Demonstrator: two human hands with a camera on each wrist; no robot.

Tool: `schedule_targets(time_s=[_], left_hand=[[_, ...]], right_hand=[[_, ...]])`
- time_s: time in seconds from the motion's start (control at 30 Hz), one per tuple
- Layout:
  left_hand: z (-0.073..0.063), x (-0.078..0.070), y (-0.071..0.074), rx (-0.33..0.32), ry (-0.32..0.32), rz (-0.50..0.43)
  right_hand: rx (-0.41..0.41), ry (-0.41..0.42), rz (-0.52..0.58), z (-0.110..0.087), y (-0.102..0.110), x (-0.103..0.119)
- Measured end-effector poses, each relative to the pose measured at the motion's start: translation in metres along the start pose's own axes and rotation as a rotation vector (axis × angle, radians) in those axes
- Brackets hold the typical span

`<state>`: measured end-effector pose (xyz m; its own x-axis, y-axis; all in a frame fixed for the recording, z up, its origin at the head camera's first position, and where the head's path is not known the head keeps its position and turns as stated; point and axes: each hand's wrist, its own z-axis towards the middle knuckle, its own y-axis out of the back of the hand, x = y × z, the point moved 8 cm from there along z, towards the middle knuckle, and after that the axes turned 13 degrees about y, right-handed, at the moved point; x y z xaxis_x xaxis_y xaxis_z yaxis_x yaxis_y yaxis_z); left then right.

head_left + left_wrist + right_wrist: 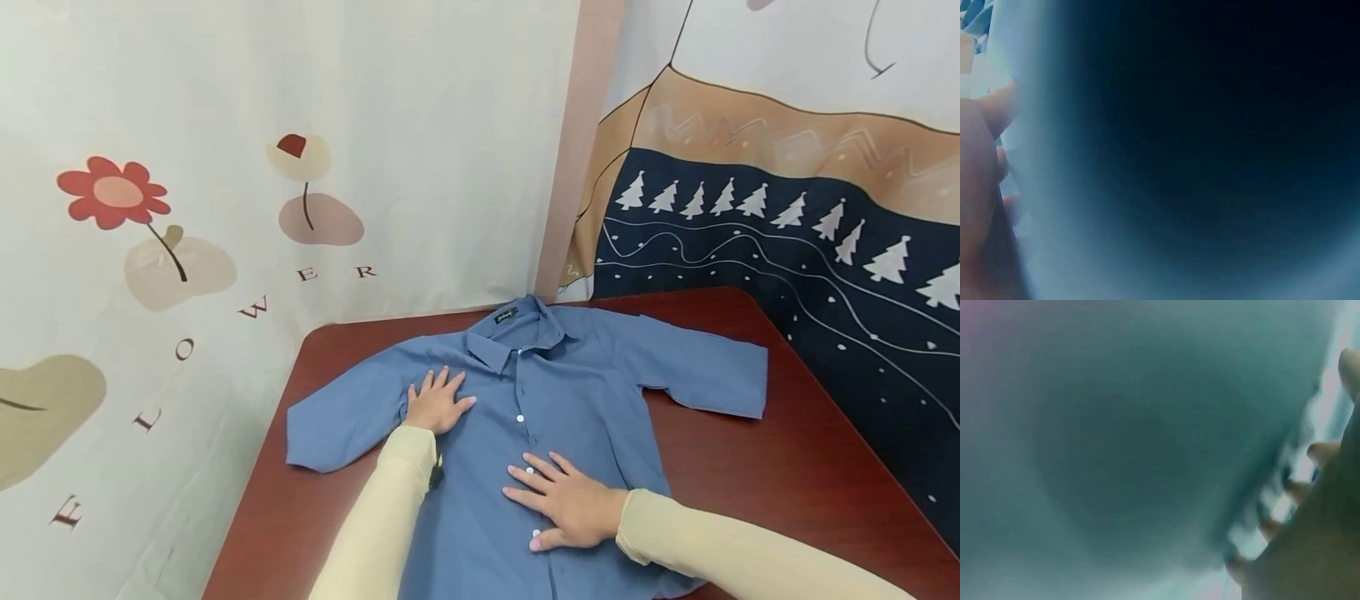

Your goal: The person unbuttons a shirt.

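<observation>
A blue short-sleeved button-up shirt [480,467] lies front side up, its collar [491,352] toward the far edge and both sleeves spread outward. My left hand [437,403] rests with fingers spread on the chest, just below the collar on the left side. Lower down, my right hand [573,502] lies flat across the white-buttoned placket, fingers apart and pointing left. In the left wrist view blurred blue cloth fills most of the picture, with part of the left hand [975,181] at the left edge. Fingertips of the right hand [1316,531] show against the cloth in the right wrist view.
The shirt is on a reddish-brown table [750,467] with rounded far corners. A pale curtain [450,125] with flower prints hangs behind and to the left. On the right hangs a dark blue cloth [750,242] printed with white trees.
</observation>
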<state>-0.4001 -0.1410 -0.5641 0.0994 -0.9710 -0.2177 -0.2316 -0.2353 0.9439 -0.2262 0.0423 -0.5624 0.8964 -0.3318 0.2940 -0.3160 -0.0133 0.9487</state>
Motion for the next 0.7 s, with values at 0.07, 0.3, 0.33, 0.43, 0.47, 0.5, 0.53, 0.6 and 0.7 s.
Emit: schedule_targets(time_s=[0.07,0.3,0.33,0.43,0.47,0.5,0.53,0.6,0.7], left_hand=[[0.002,-0.008,0.006,-0.066,-0.038,-0.032],[0.013,-0.041,0.039,-0.138,-0.14,-0.055],[0.017,-0.043,0.043,-0.127,-0.139,-0.058],[0.028,-0.043,0.05,-0.095,-0.12,-0.053],[0.031,-0.043,0.052,-0.09,-0.114,-0.055],[0.034,-0.043,0.052,-0.083,-0.111,-0.054],[0.039,-0.047,0.051,-0.076,-0.113,-0.051],[0.046,-0.055,0.049,-0.055,-0.127,-0.044],[0.054,-0.072,0.044,-0.042,-0.167,-0.028]], right_hand=[[-0.03,-0.009,0.045,0.0,0.009,-0.003],[-0.065,0.034,0.007,0.011,0.023,0.002],[-0.056,0.044,0.001,0.012,0.021,0.004],[-0.021,0.076,0.007,0.016,0.012,0.013],[-0.006,0.086,0.018,0.017,0.009,0.016],[0.01,0.093,0.028,0.017,0.006,0.018],[0.019,0.098,0.031,0.017,0.004,0.019],[0.021,0.106,0.022,0.015,0.001,0.021],[0.012,0.111,-0.014,0.013,-0.001,0.022]])
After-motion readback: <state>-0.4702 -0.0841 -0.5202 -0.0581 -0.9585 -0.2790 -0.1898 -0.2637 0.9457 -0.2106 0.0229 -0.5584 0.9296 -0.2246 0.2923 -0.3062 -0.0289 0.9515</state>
